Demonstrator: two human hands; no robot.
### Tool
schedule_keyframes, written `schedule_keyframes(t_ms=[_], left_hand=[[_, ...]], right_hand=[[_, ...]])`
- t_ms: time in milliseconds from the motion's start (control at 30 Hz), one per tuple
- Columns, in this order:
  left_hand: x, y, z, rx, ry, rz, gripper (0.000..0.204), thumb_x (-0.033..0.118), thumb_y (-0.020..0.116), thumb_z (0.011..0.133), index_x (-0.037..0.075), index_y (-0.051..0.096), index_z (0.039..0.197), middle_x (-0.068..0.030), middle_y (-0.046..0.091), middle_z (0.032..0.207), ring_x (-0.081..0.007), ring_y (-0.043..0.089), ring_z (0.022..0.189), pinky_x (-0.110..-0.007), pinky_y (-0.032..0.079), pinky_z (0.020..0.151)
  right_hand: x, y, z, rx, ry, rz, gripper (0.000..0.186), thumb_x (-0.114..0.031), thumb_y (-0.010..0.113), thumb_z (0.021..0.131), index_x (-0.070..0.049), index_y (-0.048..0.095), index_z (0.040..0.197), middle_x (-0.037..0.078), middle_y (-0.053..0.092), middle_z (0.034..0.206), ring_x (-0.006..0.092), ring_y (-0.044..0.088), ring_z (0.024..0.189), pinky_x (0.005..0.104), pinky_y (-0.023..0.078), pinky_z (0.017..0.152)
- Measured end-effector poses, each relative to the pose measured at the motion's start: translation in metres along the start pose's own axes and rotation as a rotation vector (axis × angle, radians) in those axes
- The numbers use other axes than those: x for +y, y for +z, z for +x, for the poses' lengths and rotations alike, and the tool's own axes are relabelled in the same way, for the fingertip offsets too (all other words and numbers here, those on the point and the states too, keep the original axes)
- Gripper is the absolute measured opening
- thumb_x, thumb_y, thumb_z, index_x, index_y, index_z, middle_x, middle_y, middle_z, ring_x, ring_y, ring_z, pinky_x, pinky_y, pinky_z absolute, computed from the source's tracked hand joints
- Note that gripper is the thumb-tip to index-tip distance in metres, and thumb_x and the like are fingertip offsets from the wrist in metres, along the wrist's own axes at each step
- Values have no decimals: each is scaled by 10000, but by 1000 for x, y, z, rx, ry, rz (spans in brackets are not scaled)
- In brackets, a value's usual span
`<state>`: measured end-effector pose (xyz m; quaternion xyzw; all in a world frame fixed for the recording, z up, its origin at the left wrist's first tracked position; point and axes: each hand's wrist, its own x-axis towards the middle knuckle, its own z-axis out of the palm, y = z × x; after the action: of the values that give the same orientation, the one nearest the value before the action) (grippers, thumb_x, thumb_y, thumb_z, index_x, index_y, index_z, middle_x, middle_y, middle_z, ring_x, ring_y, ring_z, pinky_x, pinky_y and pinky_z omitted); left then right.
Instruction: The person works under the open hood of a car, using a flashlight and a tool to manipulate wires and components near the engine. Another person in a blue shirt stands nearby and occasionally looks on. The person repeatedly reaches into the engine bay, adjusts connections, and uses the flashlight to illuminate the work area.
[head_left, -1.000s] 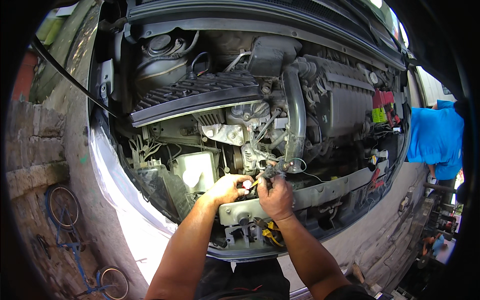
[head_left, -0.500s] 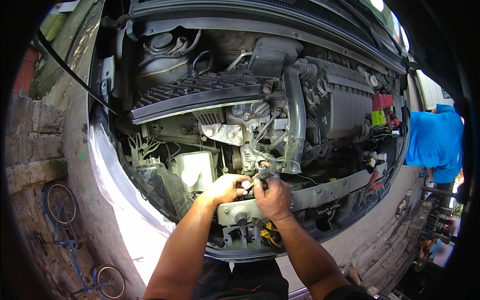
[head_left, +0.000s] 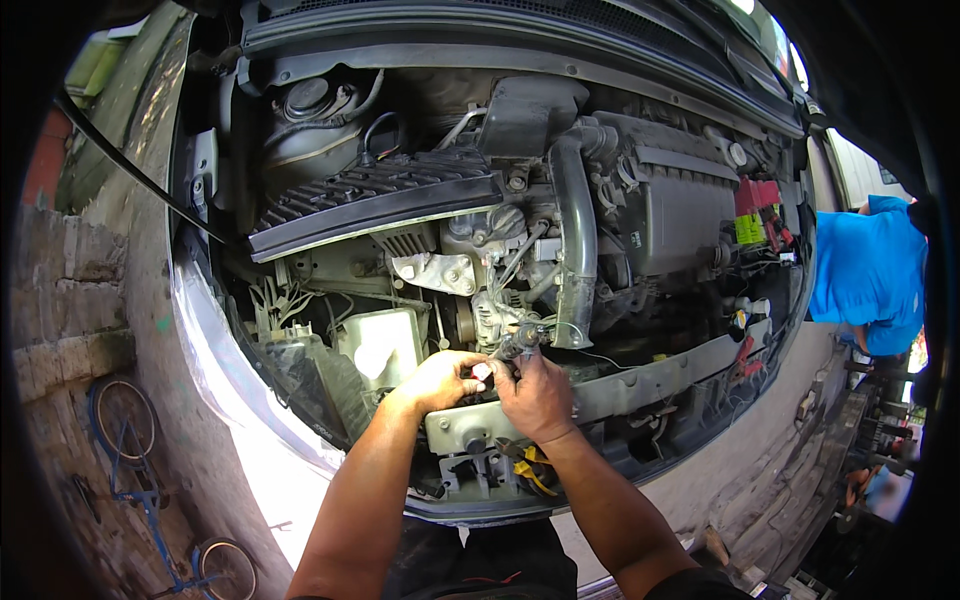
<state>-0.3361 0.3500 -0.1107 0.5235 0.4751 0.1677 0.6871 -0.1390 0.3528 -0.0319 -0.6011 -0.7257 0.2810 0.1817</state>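
Both my hands meet over the front crossmember (head_left: 600, 395) of an open engine bay. My left hand (head_left: 447, 380) is closed, thumb and finger pinching a small whitish piece (head_left: 482, 371) too small to name. Close against it, my right hand (head_left: 540, 398) is closed round a dark cylindrical part (head_left: 522, 341) with a thin wire looping off its far end. The fingers partly hide this part. Pliers (head_left: 528, 466) with yellow-and-black handles rest by the crossmember, beside my right wrist.
A black ribbed cover (head_left: 375, 200) lies tilted at the left of the bay. Beyond my hands rises a thick black air pipe (head_left: 573, 240). A pale reservoir (head_left: 382, 342) sits left of them. A person in a blue shirt (head_left: 868, 275) stands at right; a bicycle (head_left: 145, 490) lies left.
The whole view has shifted slightly. The dark cylindrical part has turned in my right hand, its far end now pointing less to the right. Both hands keep their grip.
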Motion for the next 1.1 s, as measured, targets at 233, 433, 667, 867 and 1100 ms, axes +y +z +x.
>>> schedule_keyframes(t_ms=[233,433,667,867,1100], left_hand=[[9,-26,-6,-44,-66,93,468,183,839,929,79,721,1370,-143,798,1203,-247,742,1089,-386,561,993],[3,-25,-9,-133,-169,-35,517,205,830,966,65,682,1442,-72,793,1220,-146,695,1065,-325,550,989],[-9,-25,-6,-213,-137,-153,521,261,803,998,54,650,1452,-40,733,1286,-157,637,1175,-347,505,1057],[-5,-16,-15,-201,-257,-473,357,252,826,986,111,697,1288,25,713,1214,-115,611,1162,-329,475,1063],[7,-13,-12,-213,-187,-634,339,257,856,953,83,699,1199,0,719,1184,-163,636,1165,-355,461,1110]], right_hand=[[-10,-3,8,-107,104,-44,389,-322,738,1002,3,637,1192,211,750,895,466,721,830,571,566,736],[-11,-2,13,-160,211,-6,355,-344,713,1026,-55,630,1215,230,764,925,498,719,876,603,552,768],[-12,-18,18,-226,259,89,444,-416,618,1066,-13,574,1248,312,737,1014,540,701,985,629,545,863],[-4,-20,28,-369,245,205,502,-369,581,1083,27,560,1390,315,731,1103,501,701,1071,589,555,928],[0,-21,17,-300,218,289,528,-343,574,1071,24,532,1449,308,747,1062,488,732,1023,564,581,917]])
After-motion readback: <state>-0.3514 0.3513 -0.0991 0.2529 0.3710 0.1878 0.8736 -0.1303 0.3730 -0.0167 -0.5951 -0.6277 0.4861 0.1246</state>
